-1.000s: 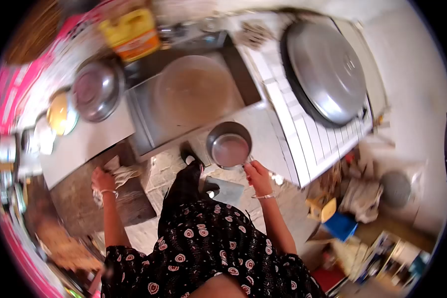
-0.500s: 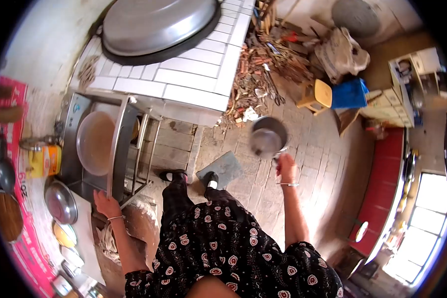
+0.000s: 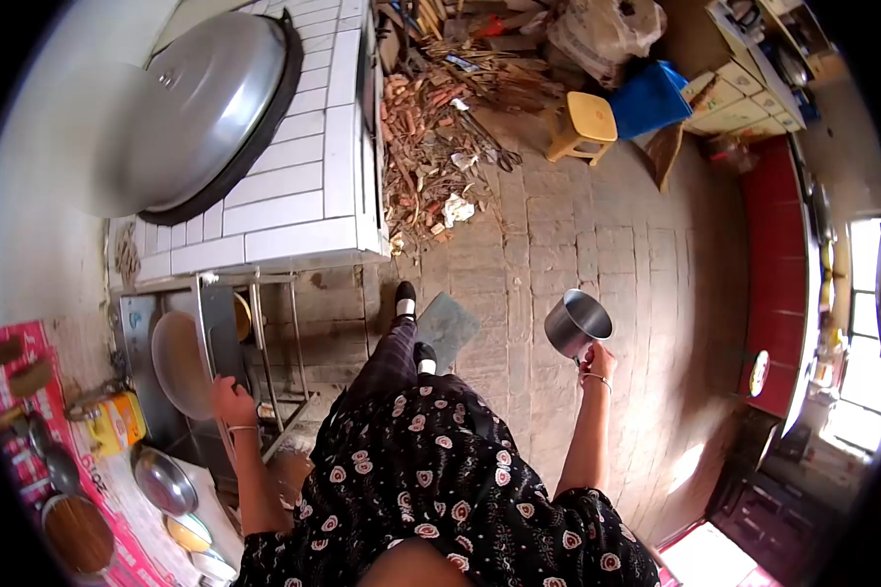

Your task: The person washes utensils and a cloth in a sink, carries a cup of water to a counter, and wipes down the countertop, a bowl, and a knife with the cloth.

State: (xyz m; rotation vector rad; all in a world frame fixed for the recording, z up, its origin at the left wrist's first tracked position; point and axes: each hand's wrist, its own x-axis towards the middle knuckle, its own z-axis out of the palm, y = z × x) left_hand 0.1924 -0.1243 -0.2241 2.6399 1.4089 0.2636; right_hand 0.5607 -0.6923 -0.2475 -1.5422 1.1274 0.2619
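Observation:
My right hand [image 3: 598, 363] is closed around the handle of a grey metal dipper [image 3: 570, 333], held out over the floor. The dipper's round mouth faces up and to the right, and its inside looks dark. By the front rim of the metal sink [image 3: 212, 328] is my left hand [image 3: 234, 402], its fingers loosely bent and nothing visible in them; whether it touches the rim is unclear. A pale round basin [image 3: 179, 364] sits inside the sink.
A tiled stove [image 3: 289, 186] with a big metal lid [image 3: 220, 88] stands ahead on the left. Wood scraps [image 3: 431, 147] lie beside it, near a yellow stool [image 3: 591, 117]. A grey mat [image 3: 449, 328] is by my feet. Red cabinets [image 3: 768, 264] line the right side.
My view has turned and the stove has shifted left in it. The dipper has swung outward to the right and lower in view. One foot has stepped forward. My left hand remains by the sink.

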